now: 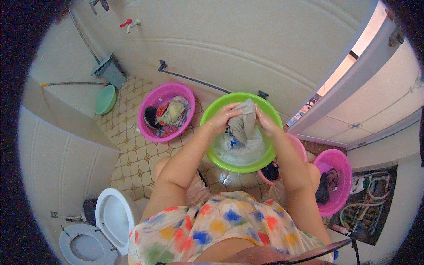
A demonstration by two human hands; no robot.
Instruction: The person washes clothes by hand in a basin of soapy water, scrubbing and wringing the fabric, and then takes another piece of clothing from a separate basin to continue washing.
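Note:
A pale grey wet cloth (244,122) is stretched up between my two hands, over a lime-green plastic basin (212,155). My left hand (224,116) grips its left side near the top. On the right edge of the fabric, my right hand (264,120) has its fingers closed. The lower part of the cloth hangs into foamy, soapy water (240,155) in the basin. A blue-patterned patch (233,140) shows low on the left of the fabric. My fingertips are partly hidden by the folds.
A magenta basin (143,124) with mixed laundry stands to the left on the tiled floor (132,159). Right of me are a pink basin (297,145), partly behind my arm, and another magenta basin (346,172) holding dark clothes. A toilet (116,218) is at lower left; a wall rail (198,80) runs behind.

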